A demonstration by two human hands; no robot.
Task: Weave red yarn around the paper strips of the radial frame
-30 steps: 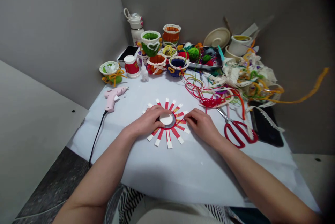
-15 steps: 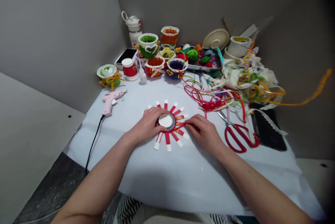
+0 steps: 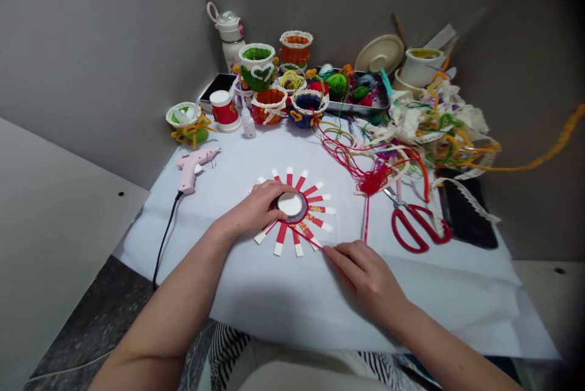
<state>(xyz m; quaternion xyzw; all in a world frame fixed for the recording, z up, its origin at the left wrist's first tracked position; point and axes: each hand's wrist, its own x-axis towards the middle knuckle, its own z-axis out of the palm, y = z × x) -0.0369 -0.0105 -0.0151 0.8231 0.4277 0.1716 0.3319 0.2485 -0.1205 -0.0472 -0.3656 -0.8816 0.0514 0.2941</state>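
Note:
A paper cup [image 3: 315, 209], cut into red and white strips, lies splayed out flat on the table. Grey and red yarn rings its round white base. My left hand [image 3: 259, 208] grips this middle part between thumb and fingers. Lower right of it, my right hand [image 3: 368, 272] pinches a strand of red yarn [image 3: 307, 238], drawn taut from the ring across the lower strips. From beside the right hand the strand runs up to a tangled heap of red yarn [image 3: 373, 181].
Red-handled scissors [image 3: 418, 229] and a black phone [image 3: 470, 214] lie at right. A pink glue gun [image 3: 189, 170] with its cord is at left. Along the back stand yarn-covered cups [image 3: 258, 68], a glue bottle [image 3: 248, 123], a yarn tray [image 3: 356, 108] and a lace pile [image 3: 420, 120].
My right hand has moved down and toward me, pulling the red yarn longer. The splayed cup has turned slightly under my left hand. The red heap has bunched up.

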